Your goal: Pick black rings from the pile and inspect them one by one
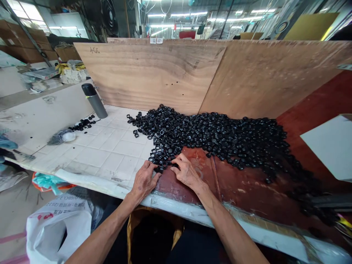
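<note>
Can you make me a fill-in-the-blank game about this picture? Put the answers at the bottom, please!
1. The heap of small parts is coloured ____.
2. In the picture, the grey bottle stands to the ____ of the heap.
3. The upright boards behind the heap are made of ____.
4. Counting the left hand and the right hand, ____ bare hands are at the heap's near edge.

Missing words: black; left; wood; two.
</note>
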{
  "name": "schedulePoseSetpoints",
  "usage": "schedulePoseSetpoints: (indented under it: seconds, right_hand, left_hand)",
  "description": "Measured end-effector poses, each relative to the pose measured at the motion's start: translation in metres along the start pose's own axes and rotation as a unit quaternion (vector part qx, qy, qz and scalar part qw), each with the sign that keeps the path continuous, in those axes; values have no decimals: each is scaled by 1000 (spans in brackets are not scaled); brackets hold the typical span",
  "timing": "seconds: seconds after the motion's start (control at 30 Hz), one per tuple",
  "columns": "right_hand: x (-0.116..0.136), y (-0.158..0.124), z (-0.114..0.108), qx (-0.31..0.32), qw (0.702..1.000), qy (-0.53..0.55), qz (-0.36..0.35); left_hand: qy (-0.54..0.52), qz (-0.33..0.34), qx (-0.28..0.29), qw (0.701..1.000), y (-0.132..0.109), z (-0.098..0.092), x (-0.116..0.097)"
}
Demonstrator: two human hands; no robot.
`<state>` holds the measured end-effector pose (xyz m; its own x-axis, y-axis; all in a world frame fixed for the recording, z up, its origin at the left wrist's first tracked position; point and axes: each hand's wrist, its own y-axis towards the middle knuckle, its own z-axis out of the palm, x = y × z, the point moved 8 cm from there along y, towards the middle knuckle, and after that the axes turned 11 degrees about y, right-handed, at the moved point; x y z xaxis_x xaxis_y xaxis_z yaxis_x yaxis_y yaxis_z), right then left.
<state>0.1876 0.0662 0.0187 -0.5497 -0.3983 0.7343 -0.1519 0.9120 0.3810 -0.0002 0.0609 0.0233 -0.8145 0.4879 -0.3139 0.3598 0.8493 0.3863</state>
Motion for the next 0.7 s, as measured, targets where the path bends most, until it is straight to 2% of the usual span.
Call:
schedulePoseSetpoints:
  seconds: [0.13,0.27,0.3,0.37,0.4,0.47,0.53,0.63,0.7]
  right_hand:
    - [2,-1,1,22,1000,6,-2]
    - [14,-3,5,49,999,10,-20]
    - [17,-3,2,36,999,15,-24]
    - [17,0,-17,-56,998,18,-19]
    - [11,1,-35,-135,991,7,-3]
    - [-9,-4,-82,-294,954,-42,29]
    - [-35,-17,-136,-397,909,-112,60]
    - [-83,-53,-216,-455,844,-239,151]
    - [-118,-82,-256,-450,810,-286,244]
  left_hand:
    - [11,1,12,1000,0,1,1]
    - [5,19,7,1000,1,0,-2]
    - [2,24,-1,1000,2,-1,-3]
    - [5,35,-18,999,3,-4,-6]
    - [11,40,-29,999,4,-6,-6]
    - [24,59,-41,997,7,-6,-6]
    - [31,63,-51,996,10,-3,-3]
    - [33,66,-52,996,13,2,1]
    - [32,64,-54,996,13,3,2]
